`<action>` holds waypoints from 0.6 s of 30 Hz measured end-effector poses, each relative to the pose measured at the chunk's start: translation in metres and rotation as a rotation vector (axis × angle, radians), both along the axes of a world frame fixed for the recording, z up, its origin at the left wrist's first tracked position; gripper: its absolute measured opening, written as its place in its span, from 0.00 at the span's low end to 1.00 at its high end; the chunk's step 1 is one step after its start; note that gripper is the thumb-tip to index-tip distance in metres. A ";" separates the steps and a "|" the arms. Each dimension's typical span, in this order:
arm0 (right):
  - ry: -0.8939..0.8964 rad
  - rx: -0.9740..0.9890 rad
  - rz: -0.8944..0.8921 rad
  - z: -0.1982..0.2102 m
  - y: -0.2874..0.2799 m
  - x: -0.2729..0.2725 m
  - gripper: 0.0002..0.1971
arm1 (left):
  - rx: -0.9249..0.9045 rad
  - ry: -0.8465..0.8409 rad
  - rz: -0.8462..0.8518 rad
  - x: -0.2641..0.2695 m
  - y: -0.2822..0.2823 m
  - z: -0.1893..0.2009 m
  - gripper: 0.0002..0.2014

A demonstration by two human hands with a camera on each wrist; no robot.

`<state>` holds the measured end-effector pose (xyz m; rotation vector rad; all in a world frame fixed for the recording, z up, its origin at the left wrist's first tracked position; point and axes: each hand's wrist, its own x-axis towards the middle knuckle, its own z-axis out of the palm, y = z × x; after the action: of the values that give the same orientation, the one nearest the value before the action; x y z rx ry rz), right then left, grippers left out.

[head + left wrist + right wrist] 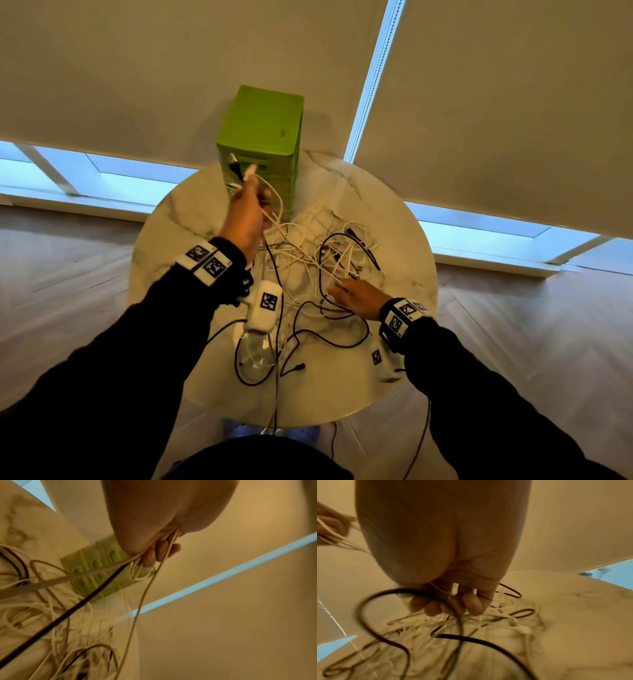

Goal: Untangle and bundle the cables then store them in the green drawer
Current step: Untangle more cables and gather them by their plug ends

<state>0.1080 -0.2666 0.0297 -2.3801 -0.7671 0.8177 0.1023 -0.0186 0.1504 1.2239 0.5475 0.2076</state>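
On the round marble table (394, 240) the cable tangle (318, 253) sprawls before the green drawer unit (260, 137). Left hand (245, 219) clenches several plug ends, lifted, strands running back down towards the pile. Right hand (356, 294) curls round white and black cords low in the heap (light, limp, snag-prone stuff). Best gripped near the plugs, I'd say.

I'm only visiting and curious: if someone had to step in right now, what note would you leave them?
Left hand: raised, gripping several cable ends.
Right hand: low over the tangle of cables, fingers curled round strands.
Green drawer unit: at the far edge of the round table, drawers apparently shut.
Done: nothing bundled or stored.
Left: separate each cable, bundle, open a drawer, store.
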 end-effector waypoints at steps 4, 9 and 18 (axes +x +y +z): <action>0.017 -0.046 -0.069 -0.015 -0.025 -0.001 0.19 | 0.003 -0.096 0.088 -0.004 0.035 0.023 0.20; -0.102 0.126 -0.282 0.001 -0.022 0.009 0.20 | 0.193 -0.153 -0.021 -0.016 0.034 0.013 0.18; -0.332 0.349 -0.236 0.084 0.017 -0.019 0.21 | 0.270 -0.126 -0.414 -0.021 -0.050 -0.014 0.29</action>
<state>0.0889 -0.2499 0.1133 -2.2507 -0.6716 0.1740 0.0810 -0.0689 0.1359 1.5456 0.1496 0.0054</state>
